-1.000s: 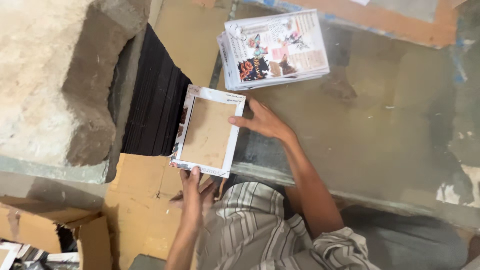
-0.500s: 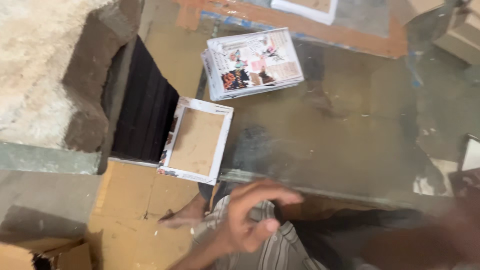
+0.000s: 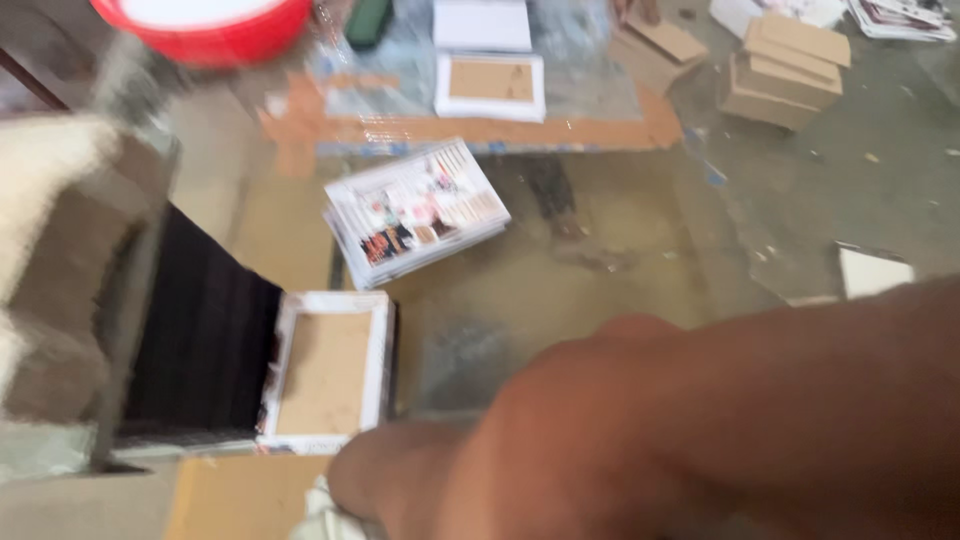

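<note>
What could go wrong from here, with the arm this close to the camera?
The blurred arm blocks much of the view, so neither hand can be checked. The white-framed board lies at the glass tabletop's near edge and might get knocked off. The stack of printed sheets looks fanned and could slide.

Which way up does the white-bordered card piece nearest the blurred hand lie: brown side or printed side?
Brown side up: the white-bordered piece lies flat, showing plain brown board inside its border.
</note>
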